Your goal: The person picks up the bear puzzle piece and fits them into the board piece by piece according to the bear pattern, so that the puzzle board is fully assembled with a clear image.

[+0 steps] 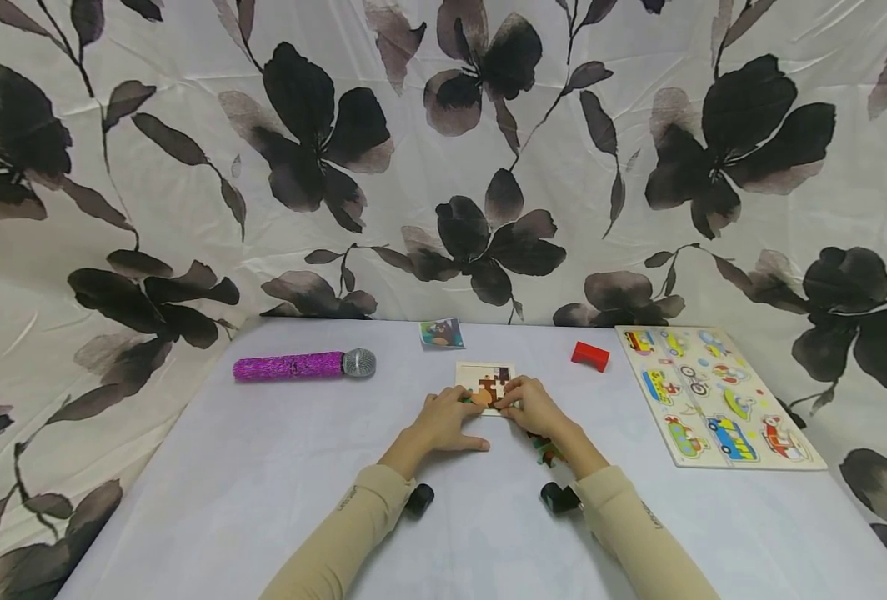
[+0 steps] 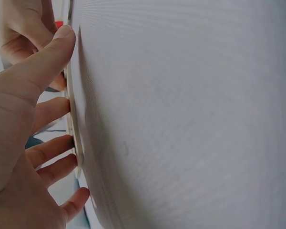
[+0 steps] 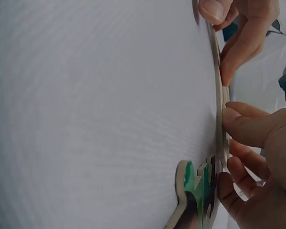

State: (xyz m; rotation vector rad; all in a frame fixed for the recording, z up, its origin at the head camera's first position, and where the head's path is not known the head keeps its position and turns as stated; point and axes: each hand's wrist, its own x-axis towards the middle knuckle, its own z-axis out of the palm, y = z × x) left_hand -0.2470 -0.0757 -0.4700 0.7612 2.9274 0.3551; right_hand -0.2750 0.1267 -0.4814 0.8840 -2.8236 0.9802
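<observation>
A small wooden jigsaw puzzle tray (image 1: pixel 468 367), partly filled with brown and orange pieces, lies at the middle of the table. My left hand (image 1: pixel 443 421) rests its fingertips on the tray's left side, the thumb stretched out apart from them. On the right side, my right hand (image 1: pixel 535 406) has its thumb and forefinger together at a dark puzzle piece (image 1: pixel 499 406) near the tray's lower edge; the fingers hide most of it. Loose green and brown puzzle pieces (image 3: pixel 190 191) lie on the cloth beside the right hand, partly covered by its wrist in the head view.
A purple glittery microphone (image 1: pixel 301 366) lies at the left. Behind the tray is a small picture card (image 1: pixel 441 333). A red block (image 1: pixel 590 357) and a wooden vehicle puzzle board (image 1: pixel 721 400) are on the right. A flowered curtain (image 1: pixel 413 167) hangs behind the white table (image 1: pixel 263 500).
</observation>
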